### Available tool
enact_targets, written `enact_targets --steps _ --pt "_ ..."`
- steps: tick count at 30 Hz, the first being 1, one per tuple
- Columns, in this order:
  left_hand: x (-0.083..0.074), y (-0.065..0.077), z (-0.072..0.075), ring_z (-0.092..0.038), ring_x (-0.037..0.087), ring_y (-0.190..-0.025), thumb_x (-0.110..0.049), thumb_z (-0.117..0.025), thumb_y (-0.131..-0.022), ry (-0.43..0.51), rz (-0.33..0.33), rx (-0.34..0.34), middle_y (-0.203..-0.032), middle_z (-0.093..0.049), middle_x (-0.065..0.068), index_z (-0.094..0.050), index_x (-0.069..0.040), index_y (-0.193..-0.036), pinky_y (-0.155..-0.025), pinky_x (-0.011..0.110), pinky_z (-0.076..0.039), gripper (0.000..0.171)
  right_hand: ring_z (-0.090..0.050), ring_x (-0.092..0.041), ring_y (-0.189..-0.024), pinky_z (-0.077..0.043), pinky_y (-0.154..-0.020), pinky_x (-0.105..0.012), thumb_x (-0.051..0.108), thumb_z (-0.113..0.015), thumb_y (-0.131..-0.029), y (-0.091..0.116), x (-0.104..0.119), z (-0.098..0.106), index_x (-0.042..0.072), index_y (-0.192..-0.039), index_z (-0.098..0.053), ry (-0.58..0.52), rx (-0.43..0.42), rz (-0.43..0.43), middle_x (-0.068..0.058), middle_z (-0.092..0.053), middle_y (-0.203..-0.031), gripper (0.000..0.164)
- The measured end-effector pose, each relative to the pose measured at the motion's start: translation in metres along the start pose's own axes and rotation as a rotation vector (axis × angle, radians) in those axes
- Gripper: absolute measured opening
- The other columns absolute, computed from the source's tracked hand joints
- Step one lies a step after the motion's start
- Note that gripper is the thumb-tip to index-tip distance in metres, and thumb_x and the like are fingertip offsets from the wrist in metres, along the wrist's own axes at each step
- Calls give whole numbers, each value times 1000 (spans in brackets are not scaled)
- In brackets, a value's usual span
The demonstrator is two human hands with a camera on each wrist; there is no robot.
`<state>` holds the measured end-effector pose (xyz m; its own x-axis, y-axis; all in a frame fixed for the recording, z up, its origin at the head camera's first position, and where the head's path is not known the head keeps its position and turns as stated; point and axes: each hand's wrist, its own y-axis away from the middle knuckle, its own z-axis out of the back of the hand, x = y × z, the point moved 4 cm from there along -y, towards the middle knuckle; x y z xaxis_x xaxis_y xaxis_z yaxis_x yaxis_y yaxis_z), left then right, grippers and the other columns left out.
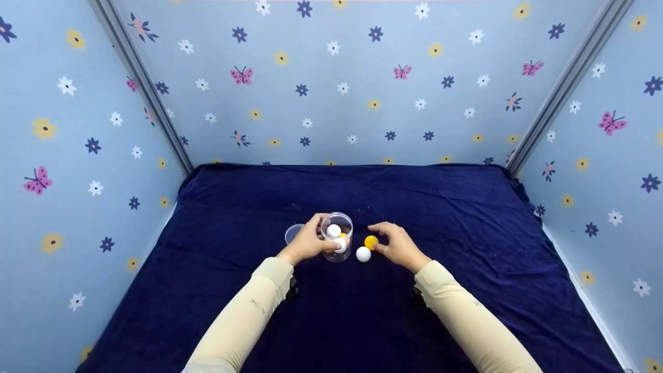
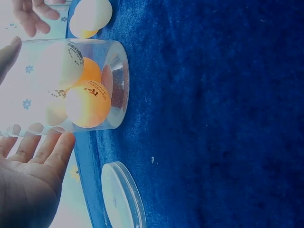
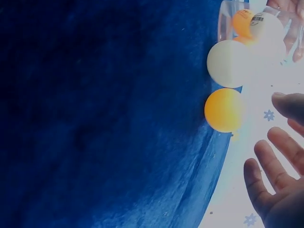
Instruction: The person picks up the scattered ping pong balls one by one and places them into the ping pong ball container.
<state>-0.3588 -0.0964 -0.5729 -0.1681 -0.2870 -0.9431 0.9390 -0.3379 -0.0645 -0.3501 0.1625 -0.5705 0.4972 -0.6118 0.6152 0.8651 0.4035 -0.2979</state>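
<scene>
My left hand (image 1: 309,241) grips a clear plastic jar (image 1: 337,255), fingers and thumb on opposite sides of it. The jar stands upright on the cloth, its top uncovered. Several white and orange table tennis balls lie inside it, among them an orange ball (image 2: 89,103) with printed lettering. Right of the jar, a loose white ball (image 1: 363,254) and a loose orange ball (image 1: 371,242) sit side by side on the cloth. My right hand (image 1: 400,247) hovers beside the orange ball with fingers spread apart; in the right wrist view a gap shows between its fingers and the ball (image 3: 224,110).
A round clear lid (image 2: 121,197) lies on the cloth left of the jar, partly behind my left hand in the head view. Dark blue cloth (image 1: 440,207) covers the table. Flower-patterned walls (image 1: 342,77) enclose its back and both sides.
</scene>
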Motion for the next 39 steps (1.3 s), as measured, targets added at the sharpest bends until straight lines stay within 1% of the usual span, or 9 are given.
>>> enact_targets --steps 5,11,16,21,27,34,39 --pt "1 0 0 -67 40 -127 -2 -91 -81 7 4 2 -144 -62 26 -47 6 -151 -95 34 -62 83 -71 -45 -115 -57 -104 -59 -5 -84 -86 2 -4 -2 -6 -134 -70 6 69 16 -24 -73 -133 50" --pt "2 -1 -1 -67 38 -126 -2 -92 -81 3 12 -1 -145 -62 24 -47 5 -152 -95 32 -62 84 -71 -44 -117 -58 -103 -58 -5 -85 -85 3 -9 -4 -7 -135 -69 50 109 58 -25 -72 -134 53" --pt "1 -1 -1 -67 39 -127 -2 -92 -81 11 10 1 -145 -61 26 -47 5 -151 -92 34 -64 84 -71 -45 -117 -58 -103 -59 -3 -85 -87 2 -12 -5 -7 -137 -68 59 146 43 -25 -71 -134 53" --pt "1 -1 0 -68 38 -124 -3 -92 -81 6 11 1 -145 -62 25 -48 4 -151 -90 33 -64 83 -71 -45 -113 -59 -100 -59 -4 -82 -87 -1 -15 -8 -7 -137 -68 68 175 51 -26 -71 -134 52" --pt "3 -1 -1 -69 36 -122 -4 -93 -80 -14 -1 -4 -143 -63 24 -49 4 -151 -91 32 -63 84 -71 -42 -106 -59 -96 -57 -7 -81 -85 -2 -18 -13 -8 -136 -68 51 196 57 -26 -72 -129 53" --pt "4 -1 -1 -69 37 -122 -5 -93 -80 -5 3 -2 -142 -64 24 -49 3 -151 -91 32 -63 83 -71 -43 -117 -56 -105 -59 -6 -80 -84 -3 -19 -18 -6 -134 -70 91 199 94 -25 -74 -128 51" --pt "2 -1 0 -67 37 -125 -6 -93 -81 -20 -7 -9 -144 -64 24 -49 4 -151 -99 36 -60 83 -72 -42 -114 -58 -103 -58 -7 -79 -85 -6 -18 -19 -7 -130 -72 98 176 99 -25 -75 -124 45"
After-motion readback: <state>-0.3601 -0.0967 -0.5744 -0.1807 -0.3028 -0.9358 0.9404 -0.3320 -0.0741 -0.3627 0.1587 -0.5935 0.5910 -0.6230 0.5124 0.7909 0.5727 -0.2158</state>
